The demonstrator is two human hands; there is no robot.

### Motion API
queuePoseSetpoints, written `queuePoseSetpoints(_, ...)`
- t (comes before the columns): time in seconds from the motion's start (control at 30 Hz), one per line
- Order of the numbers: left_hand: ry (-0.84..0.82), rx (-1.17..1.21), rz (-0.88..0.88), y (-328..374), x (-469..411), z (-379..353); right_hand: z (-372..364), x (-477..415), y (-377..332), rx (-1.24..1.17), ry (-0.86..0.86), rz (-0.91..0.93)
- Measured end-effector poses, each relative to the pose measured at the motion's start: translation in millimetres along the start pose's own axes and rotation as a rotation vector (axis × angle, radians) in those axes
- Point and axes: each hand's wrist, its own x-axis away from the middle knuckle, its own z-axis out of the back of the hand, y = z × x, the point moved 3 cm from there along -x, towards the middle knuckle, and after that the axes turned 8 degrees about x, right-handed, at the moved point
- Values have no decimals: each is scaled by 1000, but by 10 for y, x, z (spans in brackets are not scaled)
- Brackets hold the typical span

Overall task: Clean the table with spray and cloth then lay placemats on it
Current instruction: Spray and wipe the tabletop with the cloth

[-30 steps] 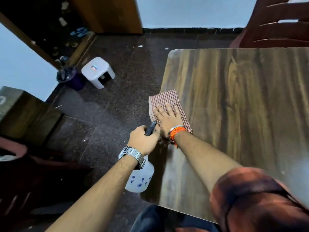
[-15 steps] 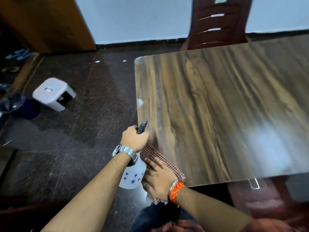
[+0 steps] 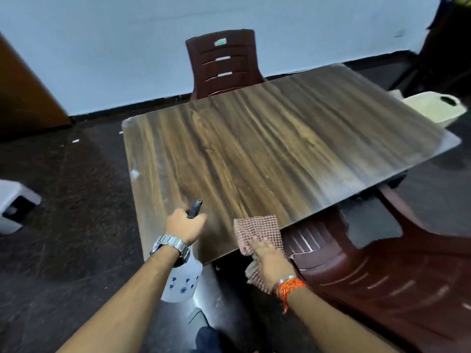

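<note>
Pale blue wall (image 3: 127, 47), dark floor (image 3: 63, 212), brown chair (image 3: 224, 64) opp., white stool (image 3: 15, 205) left

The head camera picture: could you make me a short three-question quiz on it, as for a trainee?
1. True or false: placemats already lie on the brown wood-grain table.
2. Which hand holds the white flower-printed spray bottle? A left hand B right hand
3. Fill in: the red checked cloth lies at the table's ___ edge, partly hanging over it.

Key: 1 false; 2 A; 3 near.
</note>
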Motion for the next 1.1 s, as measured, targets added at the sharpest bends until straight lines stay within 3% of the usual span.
queuePoseSetpoints(0.13, -45, -11, -49, 182, 424, -494, 424, 335, 496, -195, 154, -281)
queuePoseSetpoints(0.43, -137, -68, -265, 621, 1008, -1098, 952, 849, 778, -321, 419, -381)
queuePoseSetpoints(0.73, -367, -295, -584, 1218, 1331, -1470, 1689, 1123, 964, -306, 652, -440)
queuePoseSetpoints(1.1, -506, -401, -944, 2391, 2155, -2634, 2520, 2171, 2176, -364, 1006, -730)
